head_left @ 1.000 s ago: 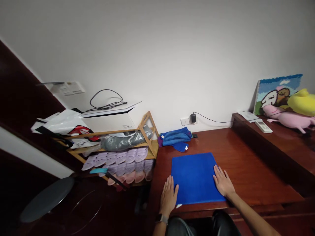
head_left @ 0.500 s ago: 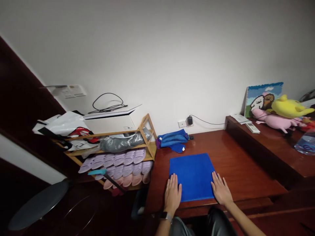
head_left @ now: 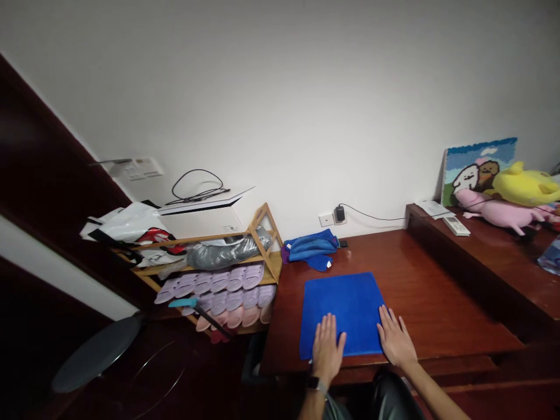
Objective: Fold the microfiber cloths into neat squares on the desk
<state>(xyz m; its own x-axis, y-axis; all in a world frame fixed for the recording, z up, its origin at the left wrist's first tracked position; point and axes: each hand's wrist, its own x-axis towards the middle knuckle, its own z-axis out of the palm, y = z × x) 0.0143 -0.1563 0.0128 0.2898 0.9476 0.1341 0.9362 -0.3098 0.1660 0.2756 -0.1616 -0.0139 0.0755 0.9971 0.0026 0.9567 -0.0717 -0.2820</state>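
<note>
A blue cloth (head_left: 345, 300) lies spread flat on the reddish-brown wooden table (head_left: 437, 303). Over its lower left part rests my left hand (head_left: 327, 349), palm down with the fingers stretched out. My right hand (head_left: 397, 341) lies flat at the cloth's right edge, fingers apart, partly on the cloth and partly on the wood. Neither hand grips anything. Behind the spread cloth, near the wall, sits a crumpled pile of blue cloths (head_left: 311, 248) with a bit of purple at its left end.
Left of the table stands a wooden rack (head_left: 268, 245) with several purple and pink slippers (head_left: 227, 280) and a white box (head_left: 205, 219). A raised ledge on the right bears a remote control (head_left: 456, 226), plush toys (head_left: 503, 211) and a picture (head_left: 481, 166). A black charger (head_left: 340, 214) is plugged into the wall.
My left hand has moved right, from the cloth's left edge onto its lower left part. The right hand stays at the right edge. The view has shifted slightly left.
</note>
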